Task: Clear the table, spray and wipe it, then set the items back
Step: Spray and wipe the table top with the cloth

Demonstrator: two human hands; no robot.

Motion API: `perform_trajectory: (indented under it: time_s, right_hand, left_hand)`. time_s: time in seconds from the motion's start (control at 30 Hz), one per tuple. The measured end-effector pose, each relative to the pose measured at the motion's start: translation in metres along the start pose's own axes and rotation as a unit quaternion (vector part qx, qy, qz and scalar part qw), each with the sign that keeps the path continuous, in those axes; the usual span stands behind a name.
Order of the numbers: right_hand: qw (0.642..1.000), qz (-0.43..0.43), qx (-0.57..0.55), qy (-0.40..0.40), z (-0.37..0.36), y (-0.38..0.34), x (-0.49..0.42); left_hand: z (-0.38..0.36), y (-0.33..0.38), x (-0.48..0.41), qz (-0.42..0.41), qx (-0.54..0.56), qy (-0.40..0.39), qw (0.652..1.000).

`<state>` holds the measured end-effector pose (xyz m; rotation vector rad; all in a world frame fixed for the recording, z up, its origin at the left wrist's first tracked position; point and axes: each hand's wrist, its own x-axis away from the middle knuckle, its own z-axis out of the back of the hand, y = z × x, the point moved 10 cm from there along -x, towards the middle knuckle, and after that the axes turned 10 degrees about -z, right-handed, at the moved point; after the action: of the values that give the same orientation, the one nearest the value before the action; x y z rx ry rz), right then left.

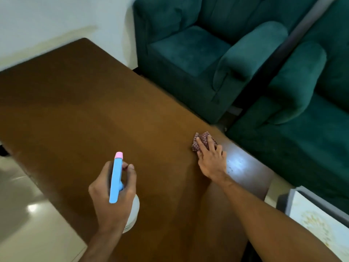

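The table (75,110) is dark warm brown, with a pale whitish glare near its right edge. At lower centre the spray bottle (116,178) has a light blue head, a pink nozzle tip and a white body. Right of centre the cloth (203,139) is dark red with a fine pale check. The armchair (188,53) at the top and the sofa (302,129) at right are deep teal green. The wall (56,16) at upper left is white, the floor (28,224) at lower left glossy cream. A panel (311,224) at lower right is white with a faint yellowish floral print

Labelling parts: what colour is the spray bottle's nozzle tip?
Pink nozzle tip on the light-blue plastic spray head; head view.
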<state>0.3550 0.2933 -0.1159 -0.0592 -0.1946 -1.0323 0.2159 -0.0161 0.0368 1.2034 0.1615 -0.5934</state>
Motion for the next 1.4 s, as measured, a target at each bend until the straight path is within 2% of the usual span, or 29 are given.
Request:
perform_trajectory:
  time_s: [0.1,0.23,0.3,0.47,0.57,0.63,0.73,0.87,1.0,1.1,1.17,1.3,1.4]
  right_hand:
    - [0.993,-0.108,-0.040,0.005,-0.004,0.045,0.006]
    - [0.984,-0.162,-0.068,-0.008,-0.008,0.049,0.009]
    - [0.990,-0.123,-0.072,-0.009,-0.004,0.027,0.000]
    - [0.996,0.063,-0.050,-0.025,0.005,-0.061,-0.034]
    - [0.995,0.087,-0.035,-0.028,0.004,-0.074,-0.043]
    - [0.998,0.042,-0.042,-0.016,0.003,-0.050,-0.040]
    - [0.995,-0.085,-0.058,-0.001,-0.004,0.021,-0.022]
    - [0.957,-0.275,-0.094,-0.004,-0.015,0.142,0.028]
    - [0.917,-0.387,-0.097,-0.008,-0.026,0.175,0.073]
    - [0.891,-0.437,-0.118,-0.015,-0.032,0.152,0.086]
    - [0.896,-0.432,-0.103,-0.007,-0.029,0.122,0.086]
    - [0.932,-0.350,-0.095,0.000,-0.018,0.024,0.078]
    - [0.965,-0.236,-0.114,-0.019,-0.015,-0.055,0.074]
  left_hand:
    - [-0.025,0.014,-0.005,-0.018,0.007,-0.012,1.000]
    - [-0.044,0.024,-0.012,-0.032,0.015,-0.015,0.999]
    - [-0.052,0.024,-0.017,-0.030,0.019,-0.020,0.999]
    - [-0.080,0.019,-0.028,-0.038,0.020,-0.051,0.998]
    - [-0.098,0.019,-0.035,-0.054,0.025,-0.079,0.995]
    - [-0.110,0.021,-0.040,-0.061,0.038,-0.097,0.993]
    - [-0.124,0.029,-0.045,-0.077,0.062,-0.127,0.987]
    - [-0.136,0.041,-0.049,-0.104,0.097,-0.173,0.975]
    - [-0.137,0.040,-0.049,-0.115,0.123,-0.202,0.965]
    - [-0.129,0.032,-0.052,-0.124,0.131,-0.221,0.958]
    - [-0.122,0.026,-0.055,-0.120,0.141,-0.227,0.956]
    - [-0.104,0.012,-0.061,-0.114,0.147,-0.234,0.954]
    - [-0.089,0.007,-0.065,-0.126,0.126,-0.231,0.956]
